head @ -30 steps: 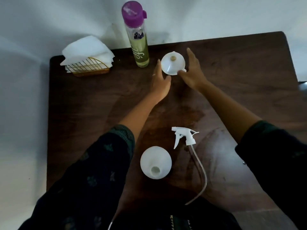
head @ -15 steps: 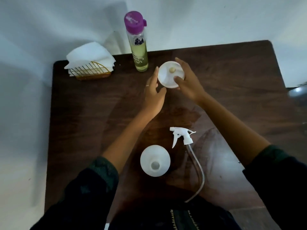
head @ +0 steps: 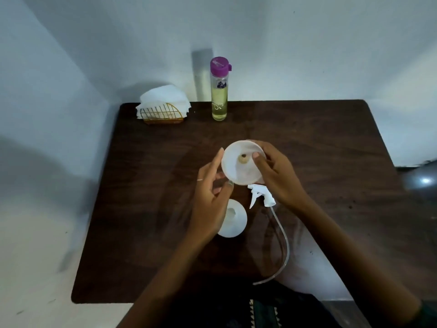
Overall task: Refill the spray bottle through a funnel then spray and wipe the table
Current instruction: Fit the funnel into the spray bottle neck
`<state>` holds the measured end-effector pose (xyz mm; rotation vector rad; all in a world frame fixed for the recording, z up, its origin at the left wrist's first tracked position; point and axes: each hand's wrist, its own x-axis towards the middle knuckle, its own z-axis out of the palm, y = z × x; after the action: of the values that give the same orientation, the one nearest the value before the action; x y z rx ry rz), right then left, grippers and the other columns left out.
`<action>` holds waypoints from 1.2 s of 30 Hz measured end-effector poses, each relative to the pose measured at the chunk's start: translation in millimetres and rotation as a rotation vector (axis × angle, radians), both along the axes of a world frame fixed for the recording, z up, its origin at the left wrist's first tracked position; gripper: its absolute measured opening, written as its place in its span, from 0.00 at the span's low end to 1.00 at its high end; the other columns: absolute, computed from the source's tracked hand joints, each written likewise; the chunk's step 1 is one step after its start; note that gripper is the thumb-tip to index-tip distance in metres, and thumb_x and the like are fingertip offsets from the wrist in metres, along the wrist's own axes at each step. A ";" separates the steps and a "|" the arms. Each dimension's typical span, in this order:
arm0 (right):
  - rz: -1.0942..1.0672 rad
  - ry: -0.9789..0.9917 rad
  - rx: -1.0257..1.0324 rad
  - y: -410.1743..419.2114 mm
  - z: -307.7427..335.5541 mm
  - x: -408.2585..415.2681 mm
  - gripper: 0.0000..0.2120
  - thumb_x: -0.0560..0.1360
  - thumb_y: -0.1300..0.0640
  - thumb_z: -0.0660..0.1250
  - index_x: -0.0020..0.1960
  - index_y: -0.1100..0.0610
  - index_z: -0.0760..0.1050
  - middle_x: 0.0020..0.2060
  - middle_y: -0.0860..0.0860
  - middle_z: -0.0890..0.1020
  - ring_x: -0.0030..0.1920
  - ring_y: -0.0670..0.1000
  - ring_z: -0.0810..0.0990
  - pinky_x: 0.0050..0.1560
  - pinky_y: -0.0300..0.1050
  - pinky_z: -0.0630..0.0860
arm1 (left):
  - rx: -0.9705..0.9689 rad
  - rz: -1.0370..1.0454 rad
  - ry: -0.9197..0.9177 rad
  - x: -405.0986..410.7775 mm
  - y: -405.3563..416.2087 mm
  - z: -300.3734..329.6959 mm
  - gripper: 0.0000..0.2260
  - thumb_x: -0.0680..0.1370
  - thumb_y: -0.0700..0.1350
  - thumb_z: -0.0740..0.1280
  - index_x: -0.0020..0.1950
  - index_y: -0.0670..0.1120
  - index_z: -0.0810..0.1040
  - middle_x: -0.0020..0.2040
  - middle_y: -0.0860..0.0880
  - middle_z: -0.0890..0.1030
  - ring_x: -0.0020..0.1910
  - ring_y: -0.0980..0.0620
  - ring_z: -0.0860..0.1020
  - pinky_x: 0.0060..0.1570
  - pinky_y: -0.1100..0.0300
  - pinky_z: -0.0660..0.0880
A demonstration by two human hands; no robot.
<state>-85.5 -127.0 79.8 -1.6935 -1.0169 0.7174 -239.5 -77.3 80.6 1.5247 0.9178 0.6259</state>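
My right hand [head: 277,177] grips a white funnel [head: 241,166] by its rim, thumb inside the bowl, and holds it lifted above the dark wooden table [head: 319,143]. My left hand [head: 210,197] touches the funnel's left edge and underside with loosely curved fingers. Below it stands the white spray bottle [head: 233,221] with its neck uncapped, partly hidden by my left hand. The white trigger head [head: 261,196] with its clear dip tube [head: 281,245] lies on the table just right of the bottle.
A tall bottle of yellowish liquid with a purple cap [head: 219,89] stands at the table's far edge by the wall. A wire holder of white napkins [head: 163,106] sits at the far left corner. White walls close the back and left.
The funnel has left the table's far side and come toward me in my right hand, now above the spray bottle and trigger head. My left hand followed alongside it.
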 end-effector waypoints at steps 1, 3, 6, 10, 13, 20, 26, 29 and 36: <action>0.002 -0.006 -0.003 -4.7 2.2 -4.9 0.12 0.80 0.59 0.57 0.61 0.53 0.72 0.53 0.47 0.78 0.52 0.41 0.76 0.46 0.28 0.72 | 0.002 0.004 -0.011 -7.2 -5.3 0.0 0.26 0.77 0.39 0.63 0.72 0.56 0.65 0.65 0.55 0.68 0.58 0.63 0.75 0.52 0.70 0.74; 0.013 -0.033 -0.008 -14.1 5.9 -16.1 0.10 0.80 0.58 0.57 0.59 0.52 0.72 0.49 0.43 0.78 0.49 0.38 0.76 0.44 0.27 0.72 | 0.005 0.020 -0.040 -23.4 -16.6 -0.3 0.24 0.74 0.44 0.63 0.70 0.57 0.67 0.65 0.58 0.70 0.58 0.62 0.75 0.51 0.70 0.74; 0.002 -0.055 -0.018 -21.2 5.2 -22.9 0.09 0.80 0.58 0.57 0.57 0.51 0.73 0.47 0.39 0.77 0.47 0.35 0.75 0.42 0.27 0.72 | -0.037 0.047 -0.017 -33.2 -26.8 -12.7 0.21 0.71 0.50 0.65 0.63 0.65 0.69 0.63 0.58 0.74 0.59 0.59 0.75 0.51 0.66 0.75; 0.008 -0.092 -0.005 -29.3 5.6 -36.4 0.09 0.80 0.58 0.57 0.56 0.50 0.73 0.46 0.38 0.77 0.47 0.36 0.75 0.42 0.28 0.73 | -0.015 0.023 0.153 -47.0 -38.1 -34.0 0.18 0.69 0.60 0.66 0.56 0.73 0.66 0.60 0.65 0.73 0.59 0.61 0.74 0.55 0.63 0.73; 0.022 -0.104 -0.016 -34.0 3.7 -42.4 0.08 0.80 0.58 0.57 0.55 0.48 0.71 0.46 0.37 0.75 0.47 0.33 0.74 0.44 0.27 0.73 | 0.000 -0.011 0.274 -48.9 -40.5 -49.7 0.22 0.66 0.69 0.62 0.58 0.67 0.67 0.63 0.61 0.74 0.61 0.57 0.73 0.62 0.53 0.74; 0.040 -0.169 -0.093 -38.4 -2.5 -51.5 0.07 0.79 0.59 0.58 0.56 0.52 0.71 0.46 0.42 0.74 0.44 0.38 0.74 0.43 0.26 0.70 | 0.063 -0.012 0.352 -48.6 -43.3 -61.0 0.27 0.70 0.64 0.61 0.64 0.52 0.73 0.63 0.53 0.77 0.61 0.53 0.75 0.63 0.50 0.73; 0.039 -0.216 -0.144 -40.1 -11.8 -56.0 0.10 0.79 0.59 0.58 0.59 0.57 0.72 0.48 0.45 0.75 0.43 0.39 0.74 0.42 0.24 0.68 | 0.106 0.021 0.367 -49.0 -43.6 -64.7 0.22 0.74 0.57 0.65 0.65 0.49 0.74 0.63 0.50 0.78 0.61 0.51 0.75 0.62 0.50 0.74; 0.038 -0.221 -0.178 -39.6 -16.6 -57.8 0.11 0.80 0.58 0.57 0.60 0.58 0.72 0.50 0.49 0.77 0.45 0.43 0.74 0.44 0.26 0.68 | 0.115 0.029 0.367 -48.9 -44.5 -66.1 0.20 0.75 0.53 0.66 0.66 0.48 0.74 0.63 0.49 0.78 0.62 0.50 0.75 0.63 0.51 0.73; 0.060 -0.220 -0.209 -38.7 -24.2 -57.6 0.11 0.80 0.57 0.56 0.60 0.59 0.71 0.52 0.53 0.79 0.46 0.44 0.75 0.42 0.28 0.71 | 0.082 0.040 0.377 -48.3 -47.2 -66.6 0.20 0.75 0.51 0.68 0.66 0.47 0.73 0.63 0.49 0.77 0.62 0.50 0.75 0.64 0.53 0.72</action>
<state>-143.1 -165.7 55.6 -1.9632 -1.1823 0.7072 -287.8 -124.5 14.0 1.7353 1.2214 0.4133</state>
